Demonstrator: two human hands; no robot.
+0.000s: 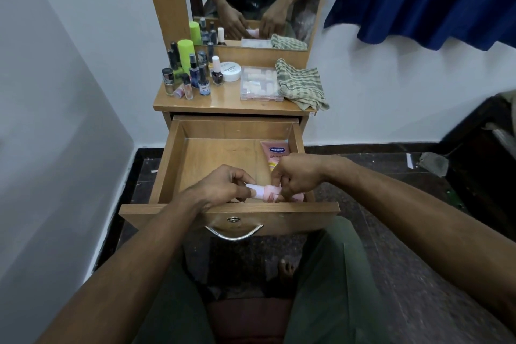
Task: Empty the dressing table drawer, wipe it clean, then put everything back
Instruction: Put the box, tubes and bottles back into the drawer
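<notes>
Hands on pink bottle over open drawer

Left hand [220,186] and right hand [297,176] pinch a small pink bottle [265,193] between them at the drawer [170,165] front. A Vaseline tube [275,156] lies behind, right. Bottles [192,75], clear box [259,82] and checked cloth [301,84] sit on the tabletop [223,102].

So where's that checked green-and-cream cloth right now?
In the head view, the checked green-and-cream cloth lies crumpled on the right end of the wooden dressing table top, touching the clear plastic compartment box, behind the open drawer.
</notes>
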